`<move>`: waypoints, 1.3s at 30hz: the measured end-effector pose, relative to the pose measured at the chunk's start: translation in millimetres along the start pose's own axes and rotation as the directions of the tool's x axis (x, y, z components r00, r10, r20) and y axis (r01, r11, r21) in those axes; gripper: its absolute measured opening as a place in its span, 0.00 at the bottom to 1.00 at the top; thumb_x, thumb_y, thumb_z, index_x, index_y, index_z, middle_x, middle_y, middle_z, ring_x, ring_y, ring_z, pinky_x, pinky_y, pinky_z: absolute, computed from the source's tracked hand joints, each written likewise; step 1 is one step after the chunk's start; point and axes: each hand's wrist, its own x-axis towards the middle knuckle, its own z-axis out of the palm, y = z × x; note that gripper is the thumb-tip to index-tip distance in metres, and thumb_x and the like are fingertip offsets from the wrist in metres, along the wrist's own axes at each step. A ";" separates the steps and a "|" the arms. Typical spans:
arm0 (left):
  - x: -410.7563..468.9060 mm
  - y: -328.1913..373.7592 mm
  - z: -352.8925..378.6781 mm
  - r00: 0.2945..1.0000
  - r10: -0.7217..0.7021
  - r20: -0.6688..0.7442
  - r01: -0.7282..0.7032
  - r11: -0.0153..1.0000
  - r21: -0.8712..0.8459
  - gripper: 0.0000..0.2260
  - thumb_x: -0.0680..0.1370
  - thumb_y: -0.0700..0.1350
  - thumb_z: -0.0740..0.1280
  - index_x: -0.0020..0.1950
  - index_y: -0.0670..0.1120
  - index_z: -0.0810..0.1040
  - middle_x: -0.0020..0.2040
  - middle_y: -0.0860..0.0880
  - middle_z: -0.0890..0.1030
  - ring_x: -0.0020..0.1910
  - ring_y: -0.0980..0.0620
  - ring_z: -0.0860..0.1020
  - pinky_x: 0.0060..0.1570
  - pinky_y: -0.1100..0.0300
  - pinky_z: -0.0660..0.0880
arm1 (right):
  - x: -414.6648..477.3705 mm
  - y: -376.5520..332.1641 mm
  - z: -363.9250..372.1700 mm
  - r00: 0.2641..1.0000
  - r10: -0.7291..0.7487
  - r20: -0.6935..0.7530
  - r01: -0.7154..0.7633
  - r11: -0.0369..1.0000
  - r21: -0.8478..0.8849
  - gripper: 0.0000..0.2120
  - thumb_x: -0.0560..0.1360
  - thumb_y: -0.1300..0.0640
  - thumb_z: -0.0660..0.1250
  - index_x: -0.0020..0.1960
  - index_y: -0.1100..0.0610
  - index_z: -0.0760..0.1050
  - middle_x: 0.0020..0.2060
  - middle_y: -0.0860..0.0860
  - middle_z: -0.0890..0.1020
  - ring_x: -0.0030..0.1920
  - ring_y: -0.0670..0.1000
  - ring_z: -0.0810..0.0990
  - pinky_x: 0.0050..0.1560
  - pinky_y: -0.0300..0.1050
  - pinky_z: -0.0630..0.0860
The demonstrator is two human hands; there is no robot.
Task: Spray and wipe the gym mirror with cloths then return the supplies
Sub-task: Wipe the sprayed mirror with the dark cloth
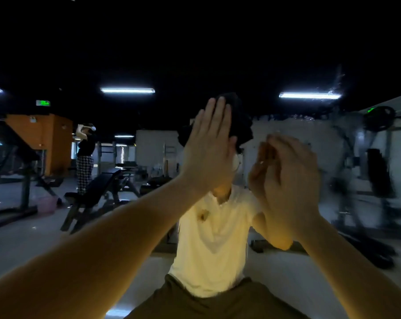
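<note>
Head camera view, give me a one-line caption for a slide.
Left hand presses a dark cloth flat against the streaky gym mirror, right hand curled beside it.

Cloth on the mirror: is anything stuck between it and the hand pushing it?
Nothing visible is. The left hand lies flat right on the dark cloth and presses it against the mirror.

Behind left hand (208, 146), on mirror (333, 157): cloth (238, 120). Just right of it, right hand (284, 180). Far left, bench (96, 189).
</note>
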 end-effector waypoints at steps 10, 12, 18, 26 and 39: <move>-15.0 12.0 6.0 0.983 0.176 0.048 -0.174 0.984 -0.036 0.31 0.88 0.59 0.48 0.85 0.41 0.50 0.85 0.42 0.48 0.85 0.46 0.44 0.83 0.48 0.43 | -12.5 5.2 13.2 0.993 -0.020 0.119 0.039 0.987 -0.156 0.22 0.79 0.60 0.68 0.71 0.63 0.73 0.75 0.61 0.71 0.76 0.60 0.67 0.75 0.63 0.64; -24.3 -25.0 -3.2 0.996 0.056 0.065 -0.058 0.998 0.018 0.36 0.86 0.65 0.48 0.85 0.41 0.46 0.85 0.42 0.45 0.84 0.47 0.41 0.83 0.48 0.41 | -19.9 -7.5 19.3 0.985 -0.087 0.151 0.111 0.981 -0.160 0.23 0.78 0.62 0.68 0.72 0.65 0.72 0.77 0.62 0.67 0.77 0.61 0.65 0.75 0.65 0.64; -81.1 -125.1 -34.8 0.957 -0.278 0.079 0.266 0.954 0.138 0.42 0.83 0.70 0.42 0.84 0.38 0.45 0.85 0.38 0.45 0.84 0.41 0.44 0.82 0.45 0.44 | -38.0 -39.0 36.5 0.952 -0.134 0.275 0.183 0.969 -0.164 0.27 0.80 0.53 0.53 0.75 0.64 0.70 0.79 0.61 0.64 0.80 0.61 0.62 0.76 0.67 0.62; -113.3 -120.2 -39.2 0.983 -0.165 0.081 0.143 0.964 0.223 0.46 0.82 0.71 0.50 0.84 0.35 0.48 0.84 0.34 0.47 0.84 0.38 0.46 0.82 0.41 0.47 | -68.7 -16.8 5.6 0.955 -0.075 0.286 0.123 0.980 -0.156 0.25 0.81 0.54 0.54 0.74 0.63 0.71 0.78 0.61 0.65 0.80 0.60 0.62 0.75 0.67 0.64; -98.8 92.7 27.2 0.986 0.116 0.118 -0.101 0.987 -0.124 0.39 0.85 0.61 0.59 0.84 0.37 0.49 0.85 0.38 0.46 0.85 0.43 0.42 0.83 0.47 0.42 | -103.5 56.8 -29.4 0.936 -0.084 0.342 0.134 0.983 -0.124 0.31 0.79 0.60 0.68 0.80 0.61 0.64 0.81 0.58 0.62 0.81 0.59 0.59 0.76 0.68 0.64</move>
